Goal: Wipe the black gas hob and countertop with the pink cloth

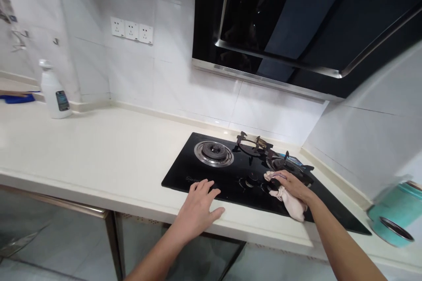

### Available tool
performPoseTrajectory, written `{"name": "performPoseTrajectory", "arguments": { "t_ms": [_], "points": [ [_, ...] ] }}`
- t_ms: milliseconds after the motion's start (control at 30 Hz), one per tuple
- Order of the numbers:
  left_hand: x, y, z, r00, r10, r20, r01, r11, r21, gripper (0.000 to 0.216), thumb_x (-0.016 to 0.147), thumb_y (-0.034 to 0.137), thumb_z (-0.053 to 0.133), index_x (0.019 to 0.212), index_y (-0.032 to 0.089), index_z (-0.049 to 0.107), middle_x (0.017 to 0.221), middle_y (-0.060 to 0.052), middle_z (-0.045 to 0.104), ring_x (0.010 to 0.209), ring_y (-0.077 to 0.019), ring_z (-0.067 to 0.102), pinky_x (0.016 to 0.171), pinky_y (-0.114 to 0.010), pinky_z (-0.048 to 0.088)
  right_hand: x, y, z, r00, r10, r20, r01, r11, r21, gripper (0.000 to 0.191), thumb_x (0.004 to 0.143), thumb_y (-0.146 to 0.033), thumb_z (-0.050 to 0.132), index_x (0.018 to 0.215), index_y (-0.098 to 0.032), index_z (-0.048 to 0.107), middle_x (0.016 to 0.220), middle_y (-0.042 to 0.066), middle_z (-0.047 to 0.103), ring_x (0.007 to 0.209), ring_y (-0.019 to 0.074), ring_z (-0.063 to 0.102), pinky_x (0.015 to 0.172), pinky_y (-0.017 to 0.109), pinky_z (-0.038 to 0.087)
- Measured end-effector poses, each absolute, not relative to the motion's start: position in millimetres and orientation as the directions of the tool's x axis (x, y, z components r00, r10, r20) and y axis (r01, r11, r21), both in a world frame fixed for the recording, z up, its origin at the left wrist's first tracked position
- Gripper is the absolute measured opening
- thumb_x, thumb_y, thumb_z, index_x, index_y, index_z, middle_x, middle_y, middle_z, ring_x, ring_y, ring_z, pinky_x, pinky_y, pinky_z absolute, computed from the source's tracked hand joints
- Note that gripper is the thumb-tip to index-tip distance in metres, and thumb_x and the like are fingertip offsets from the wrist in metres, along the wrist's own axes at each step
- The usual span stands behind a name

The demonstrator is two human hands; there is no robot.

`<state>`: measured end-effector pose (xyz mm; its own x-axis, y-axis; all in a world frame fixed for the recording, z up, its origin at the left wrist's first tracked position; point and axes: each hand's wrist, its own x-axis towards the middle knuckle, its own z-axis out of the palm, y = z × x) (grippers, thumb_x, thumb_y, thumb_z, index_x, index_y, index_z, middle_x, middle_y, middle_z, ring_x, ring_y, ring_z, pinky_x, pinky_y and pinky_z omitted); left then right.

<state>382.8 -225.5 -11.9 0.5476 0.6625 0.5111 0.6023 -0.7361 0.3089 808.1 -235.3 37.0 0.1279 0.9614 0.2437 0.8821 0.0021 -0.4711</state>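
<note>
Two bare hands at one black glass gas hob [180,180], both arms reaching in from the bottom of the view. Left hand [199,208] open and flat, fingers [201,186] spread wide, fingertips on the front of the glass, heel of the palm over the edge of the cream stone countertop [99,149]. Right hand [292,186] narrow, curled around one bunched pale pink cloth [290,204], the cloth pressed to the glass near the right burner, one fold drooping toward the hob's front edge.

Two burners in all: left burner [213,153] ringed in steel, uncovered, well apart from both hands; right burner [283,163] just behind the right hand, partly under dark iron. One iron pan support [254,144] at the back edge between the burners; exact number of supports hard to tell. Dark control knobs [252,179] on the glass between the hands, too dim to count.

Farther off on the countertop, one white plastic bottle [54,92] with a dark label, and one blue object [16,98], too cut off to name. Near the right end, one open teal canister [394,213]. Above, one black glass range hood [280,22] and a row of three white wall sockets [132,30] on white tile [89,66].
</note>
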Motion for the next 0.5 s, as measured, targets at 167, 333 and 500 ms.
{"name": "performPoseTrajectory", "arguments": {
  "t_ms": [167,333,500],
  "points": [
    [383.7,-228.2,-5.1,0.544,0.67,0.505,0.602,-0.731,0.32,0.038,0.092,0.039,0.071,0.126,0.023,0.069,0.145,-0.014,0.061,0.141,-0.0373,0.049,0.113,-0.057,0.041,800.5,-222.6,47.4,0.141,0.973,0.184,0.801,-0.002,-0.599,0.071,0.098,-0.073,0.029,0.101,-0.022,0.079,0.111,0.012,0.078,0.106,0.0282,0.07,0.098,0.042,0.053],
    [386.2,-232.3,2.3,0.537,0.686,0.492,0.631,-0.713,0.305,0.035,0.091,0.036,0.071,0.124,0.023,0.069,0.141,-0.013,0.062,0.137,-0.0353,0.051,0.112,-0.056,0.042,794.5,-199.2,53.6,0.073,0.988,0.139,0.799,0.025,-0.601,0.071,0.096,-0.073,0.029,0.087,-0.022,0.077,0.096,0.009,0.078,0.094,0.026,0.071,0.095,0.042,0.053],
    [388.9,-235.8,4.7,0.528,0.691,0.494,0.634,-0.708,0.312,0.036,0.089,0.037,0.073,0.122,0.022,0.069,0.14,-0.014,0.063,0.135,-0.0342,0.053,0.111,-0.054,0.042,787.6,-181.1,51.9,-0.02,0.99,0.138,0.852,0.089,-0.516,0.055,0.094,-0.06,0.04,0.108,-0.021,0.076,0.111,0.007,0.077,0.102,0.0238,0.07,0.097,0.038,0.052]
  ]
}}
